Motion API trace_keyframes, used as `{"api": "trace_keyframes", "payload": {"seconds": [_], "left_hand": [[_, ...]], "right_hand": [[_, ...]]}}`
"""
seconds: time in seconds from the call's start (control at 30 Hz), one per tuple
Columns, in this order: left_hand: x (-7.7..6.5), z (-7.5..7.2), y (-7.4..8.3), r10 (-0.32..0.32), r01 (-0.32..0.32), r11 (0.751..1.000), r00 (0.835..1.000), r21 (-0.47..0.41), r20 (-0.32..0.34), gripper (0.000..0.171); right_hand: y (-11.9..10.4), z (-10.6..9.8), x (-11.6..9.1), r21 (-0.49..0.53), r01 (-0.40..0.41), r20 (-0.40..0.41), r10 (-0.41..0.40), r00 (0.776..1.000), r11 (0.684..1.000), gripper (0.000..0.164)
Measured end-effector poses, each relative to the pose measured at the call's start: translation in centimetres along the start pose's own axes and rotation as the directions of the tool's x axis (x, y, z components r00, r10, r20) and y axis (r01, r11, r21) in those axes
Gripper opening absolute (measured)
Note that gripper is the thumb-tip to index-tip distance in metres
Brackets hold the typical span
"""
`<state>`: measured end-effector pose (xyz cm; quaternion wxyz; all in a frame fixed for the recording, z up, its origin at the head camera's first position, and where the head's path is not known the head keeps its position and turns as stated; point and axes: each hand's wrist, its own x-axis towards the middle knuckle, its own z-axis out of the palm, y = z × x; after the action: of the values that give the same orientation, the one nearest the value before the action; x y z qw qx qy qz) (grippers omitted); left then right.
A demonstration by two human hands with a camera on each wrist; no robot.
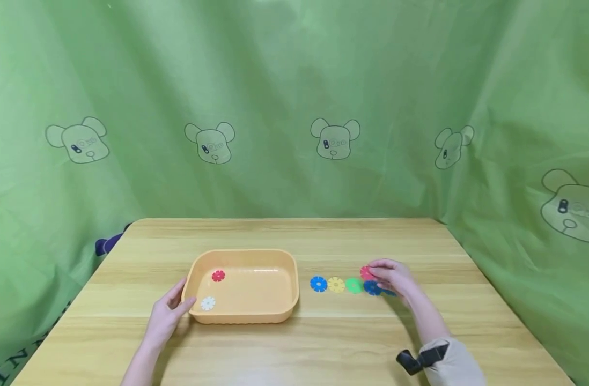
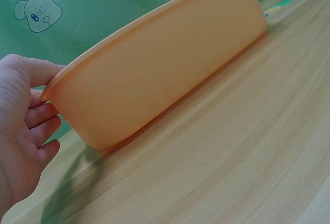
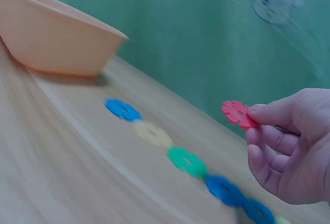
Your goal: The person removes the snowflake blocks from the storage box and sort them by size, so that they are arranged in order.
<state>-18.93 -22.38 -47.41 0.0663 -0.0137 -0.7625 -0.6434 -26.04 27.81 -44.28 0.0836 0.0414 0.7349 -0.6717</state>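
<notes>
My left hand point(image 1: 163, 317) grips the left rim of an orange plastic basin point(image 1: 289, 284), thumb over the rim and fingers outside, as the left wrist view point(image 2: 23, 116) also shows. Inside the basin lie a red snowflake disc point(image 1: 218, 276) and a white snowflake disc point(image 1: 207, 303). Between thumb and fingers, my right hand point(image 1: 393, 277) pinches a pinkish-red snowflake disc point(image 3: 236, 114), raised above the table. Below it runs a row of discs: blue point(image 3: 122, 109), yellow point(image 3: 152, 133), green point(image 3: 186, 161), a second blue point(image 3: 224, 190) and a third blue point(image 3: 258, 211). A pale piece at the row's end is mostly cut off.
The wooden table point(image 1: 256, 354) carries the basin left of centre and the row of discs to its right. Green curtain point(image 1: 275, 182) with bear-head prints hangs behind and at both sides. A purple object point(image 1: 107, 244) shows beyond the table's left edge.
</notes>
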Motion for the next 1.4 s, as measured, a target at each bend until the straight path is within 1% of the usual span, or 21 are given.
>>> {"api": "trace_keyframes", "payload": {"seconds": [0.23,0.43,0.5,0.6,0.67,0.73,0.83,0.97,1.23,1.3,1.4], "left_hand": [[-0.1,0.1,0.1,-0.025,0.025,1.000,1.000,-0.009,-0.002,0.064],[-0.1,0.0,0.1,-0.031,0.031,1.000,1.000,0.000,0.003,0.064],[-0.1,0.0,0.2,-0.032,0.032,0.999,0.999,0.003,0.008,0.065],[-0.1,-0.1,0.2,-0.034,0.034,0.999,0.999,0.007,0.012,0.065],[-0.1,-0.1,0.3,-0.035,0.035,0.999,0.999,0.006,0.013,0.065],[-0.1,0.0,0.3,-0.035,0.035,0.999,0.999,0.006,0.012,0.065],[0.0,0.0,0.3,-0.034,0.034,0.999,0.999,0.009,0.011,0.065],[-0.1,0.0,0.2,-0.035,0.035,0.999,0.999,0.007,0.011,0.065],[-0.1,0.0,0.2,-0.040,0.040,0.999,0.999,0.000,0.006,0.064],[-0.1,0.0,0.2,-0.041,0.041,0.999,0.999,0.000,0.007,0.064],[0.0,0.0,0.2,-0.045,0.045,0.999,0.999,0.002,0.007,0.065]], "right_hand": [[1.2,-4.5,-1.5,-0.021,-0.007,-0.058,0.006,0.998,1.000,0.010],[1.9,-7.4,-2.1,0.002,-0.052,-0.108,0.052,0.993,0.999,0.013],[2.3,-8.2,-2.2,0.011,-0.071,-0.134,0.072,0.988,0.997,0.017],[2.9,-9.1,-2.2,0.000,-0.098,-0.197,0.096,0.976,0.995,0.016],[3.3,-9.7,-2.2,-0.023,-0.111,-0.242,0.103,0.965,0.994,0.013],[3.7,-10.2,-2.1,-0.070,-0.119,-0.283,0.095,0.955,0.990,0.010],[4.2,-10.8,-1.9,-0.155,-0.121,-0.322,0.066,0.944,0.981,0.012],[4.4,-11.3,-1.6,-0.233,-0.123,-0.336,0.039,0.941,0.965,0.019],[3.7,-10.5,-1.8,-0.364,-0.125,-0.335,-0.004,0.942,0.923,0.032],[3.6,-10.3,-1.8,-0.404,-0.123,-0.335,-0.021,0.942,0.906,0.033],[3.7,-10.1,-1.8,-0.476,-0.127,-0.335,-0.047,0.941,0.870,0.033]]}}
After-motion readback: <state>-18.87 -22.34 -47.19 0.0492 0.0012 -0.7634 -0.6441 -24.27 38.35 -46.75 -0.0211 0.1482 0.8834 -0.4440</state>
